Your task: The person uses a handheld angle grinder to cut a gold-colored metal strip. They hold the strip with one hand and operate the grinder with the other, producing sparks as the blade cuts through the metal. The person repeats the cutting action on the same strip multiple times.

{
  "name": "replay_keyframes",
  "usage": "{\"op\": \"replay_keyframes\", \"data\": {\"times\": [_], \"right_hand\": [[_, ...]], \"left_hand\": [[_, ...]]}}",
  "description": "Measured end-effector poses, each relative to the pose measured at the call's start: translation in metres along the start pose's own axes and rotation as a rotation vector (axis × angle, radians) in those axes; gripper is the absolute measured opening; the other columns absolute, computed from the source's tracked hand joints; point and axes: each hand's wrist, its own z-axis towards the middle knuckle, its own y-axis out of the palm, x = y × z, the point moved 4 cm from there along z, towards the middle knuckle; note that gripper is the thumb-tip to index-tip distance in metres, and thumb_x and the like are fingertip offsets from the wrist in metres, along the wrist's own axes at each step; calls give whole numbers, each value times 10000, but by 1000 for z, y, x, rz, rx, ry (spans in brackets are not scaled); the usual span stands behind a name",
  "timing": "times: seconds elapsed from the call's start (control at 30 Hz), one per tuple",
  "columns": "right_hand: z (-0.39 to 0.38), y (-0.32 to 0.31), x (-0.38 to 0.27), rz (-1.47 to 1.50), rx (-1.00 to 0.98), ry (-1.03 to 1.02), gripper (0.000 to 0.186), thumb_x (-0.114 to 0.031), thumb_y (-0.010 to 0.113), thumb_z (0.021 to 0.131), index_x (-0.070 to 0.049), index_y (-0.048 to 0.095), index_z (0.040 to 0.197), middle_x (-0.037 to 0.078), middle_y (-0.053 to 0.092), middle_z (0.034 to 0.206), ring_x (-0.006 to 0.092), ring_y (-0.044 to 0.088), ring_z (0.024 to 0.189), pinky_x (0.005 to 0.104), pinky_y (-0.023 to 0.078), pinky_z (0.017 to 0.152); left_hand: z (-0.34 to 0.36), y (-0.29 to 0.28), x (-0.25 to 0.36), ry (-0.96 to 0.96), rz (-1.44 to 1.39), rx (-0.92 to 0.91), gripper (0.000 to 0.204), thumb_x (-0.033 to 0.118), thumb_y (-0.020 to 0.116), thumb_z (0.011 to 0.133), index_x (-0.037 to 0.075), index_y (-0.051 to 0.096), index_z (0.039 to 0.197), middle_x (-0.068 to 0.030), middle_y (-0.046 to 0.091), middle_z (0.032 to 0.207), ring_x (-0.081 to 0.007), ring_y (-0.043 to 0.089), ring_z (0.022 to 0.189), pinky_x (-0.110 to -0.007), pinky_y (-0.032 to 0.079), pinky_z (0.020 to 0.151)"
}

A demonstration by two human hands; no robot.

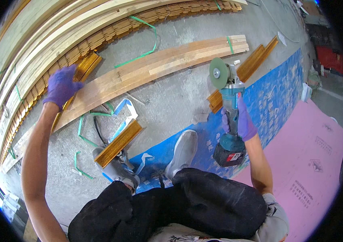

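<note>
Here, your left hand [62, 86] holds a gold strip [87, 67] slanting away rightward beside pale boards [139, 69]; your right hand [244, 121] grips an angle grinder [232, 96] over blue sheeting [274, 89], its long axis running away from you, disc [219, 73] foremost.

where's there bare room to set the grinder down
Bare concrete floor shows mid-view, between the nearer timber strips and the blue sheet; the pink sheet at right also has open surface. It's crowded around the left hand, with gold moulding and the same strips, and by the left shoe, where a gold offcut and loose straps lie.
</note>
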Motion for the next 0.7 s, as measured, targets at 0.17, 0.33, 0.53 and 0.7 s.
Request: {"op": "replay_keyframes", "data": {"times": [0.17, 0.33, 0.53, 0.7], "right_hand": [[3, 4, -1, 12, -3, -8, 750, -751, 372, 1009, -42, 617, 978, 78, 613, 662, 195, 568, 487, 336, 475, 479], [3, -1, 3, 43, 1, 0, 749, -752, 372, 1009, -43, 616, 983, 80, 615, 666, 195, 571, 488, 336, 478, 479], [-4, -1, 2, 5, 17, -22, 747, -760, 369, 1002, -57, 619, 979, 67, 608, 662, 188, 572, 502, 328, 478, 486], [-1, -5, 1, -36, 68, -8, 761, -779, 350, 993, -74, 632, 954, 45, 609, 677, 168, 572, 530, 317, 477, 502]], "left_hand": [[-3, 35, -57, -121, -284, -329, 495, 400, 809, 779, 38, 722, 1105, -232, 729, 1020, -416, 701, 980, -486, 535, 862], [5, 18, -56, -136, -151, -231, 361, 379, 780, 773, 74, 772, 968, -211, 722, 891, -397, 705, 910, -490, 541, 793], [1, -13, -64, -42, -396, -420, 278, 228, 747, 828, -24, 644, 772, -86, 521, 632, -192, 524, 588, -403, 427, 581], [16, -34, -6, -170, -941, -392, 237, 250, 683, 961, 24, 677, 889, 22, 557, 710, -67, 509, 628, -268, 428, 552]]}}
